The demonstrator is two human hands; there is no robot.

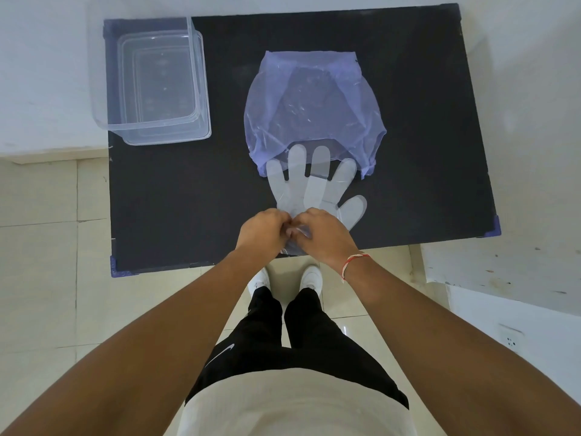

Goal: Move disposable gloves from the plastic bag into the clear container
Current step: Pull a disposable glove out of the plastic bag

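A thin stack of clear disposable gloves (309, 187) lies flat on the black table, fingers spread and pointing away from me. Its fingertips overlap the near edge of the pale purple plastic bag (314, 108), which lies flat in the table's middle. My left hand (262, 229) and my right hand (323, 232) meet at the cuff end of the gloves near the table's front edge, both pinching the crumpled cuff film. The clear container (154, 86) stands open at the far left corner with nothing inside that I can see.
The black table (188, 190) has blue corner guards. A white wall runs along its far and left sides. A white, stained ledge (503, 269) stands at the right. My legs and white shoes are on the tiled floor below the front edge.
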